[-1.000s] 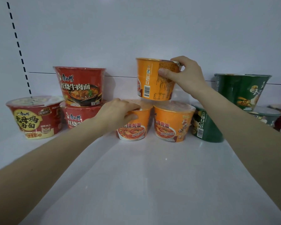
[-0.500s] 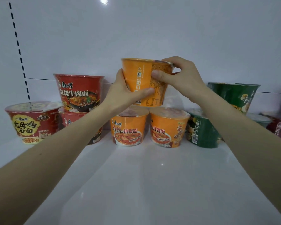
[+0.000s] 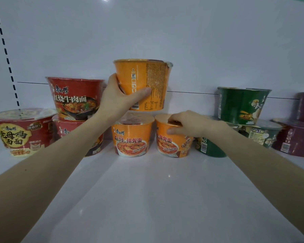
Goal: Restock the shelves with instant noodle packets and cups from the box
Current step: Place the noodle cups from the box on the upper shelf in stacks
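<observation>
My left hand [image 3: 118, 98] grips an orange noodle cup [image 3: 148, 79] by its left side and holds it just above a left orange cup [image 3: 132, 137] standing on the white shelf [image 3: 147, 199]. Whether the two cups touch, I cannot tell. My right hand [image 3: 189, 124] grips the top rim of the right orange cup [image 3: 170, 144] beside it, fingers over the lid and thumb on the front wall. The box is not in view.
Two stacked red cups [image 3: 75, 98] and a red-and-yellow cup [image 3: 19, 132] stand at the left. Green cups [image 3: 242, 104] and dark red cups [image 3: 298, 137] stand at the right. The shelf's back wall is close behind.
My right hand let go of the raised orange cup and dropped onto the right lower cup. My left hand alone now holds the raised cup.
</observation>
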`<state>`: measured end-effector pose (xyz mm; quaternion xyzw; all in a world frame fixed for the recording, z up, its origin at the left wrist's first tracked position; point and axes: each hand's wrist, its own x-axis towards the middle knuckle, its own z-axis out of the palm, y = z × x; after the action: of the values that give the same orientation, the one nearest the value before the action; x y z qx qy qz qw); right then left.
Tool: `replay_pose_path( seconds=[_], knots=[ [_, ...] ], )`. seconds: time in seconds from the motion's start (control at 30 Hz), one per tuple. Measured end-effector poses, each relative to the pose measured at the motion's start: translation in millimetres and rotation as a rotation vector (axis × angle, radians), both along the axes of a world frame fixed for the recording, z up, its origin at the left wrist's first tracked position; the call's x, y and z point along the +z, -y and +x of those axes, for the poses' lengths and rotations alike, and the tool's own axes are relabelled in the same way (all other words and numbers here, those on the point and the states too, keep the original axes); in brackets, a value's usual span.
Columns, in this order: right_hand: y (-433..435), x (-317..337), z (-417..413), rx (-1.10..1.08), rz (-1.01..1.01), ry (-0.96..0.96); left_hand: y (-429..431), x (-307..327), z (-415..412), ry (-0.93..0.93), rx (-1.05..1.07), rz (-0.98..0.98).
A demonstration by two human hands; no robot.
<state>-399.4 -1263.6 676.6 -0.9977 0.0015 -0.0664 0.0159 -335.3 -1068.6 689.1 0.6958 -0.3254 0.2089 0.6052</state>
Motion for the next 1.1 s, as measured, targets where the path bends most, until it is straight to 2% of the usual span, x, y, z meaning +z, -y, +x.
replay_pose_path(
  seconds=[0.17, 0.87, 1.1],
  knots=[
    [3.7, 1.1, -6.6, 0.039, -0.048, -0.006, 3.9, -3.8, 1.0, -0.011, -0.011, -0.003],
    [29.1, 2.6, -15.9, 0.063, 0.070, -0.009, 8.6, -4.9, 2.8, -0.005, -0.017, 0.002],
    [14.1, 4.5, -9.9, 0.058, -0.024, 0.024, 9.5, -6.4, 3.6, -0.014, -0.014, -0.004]
  ],
)
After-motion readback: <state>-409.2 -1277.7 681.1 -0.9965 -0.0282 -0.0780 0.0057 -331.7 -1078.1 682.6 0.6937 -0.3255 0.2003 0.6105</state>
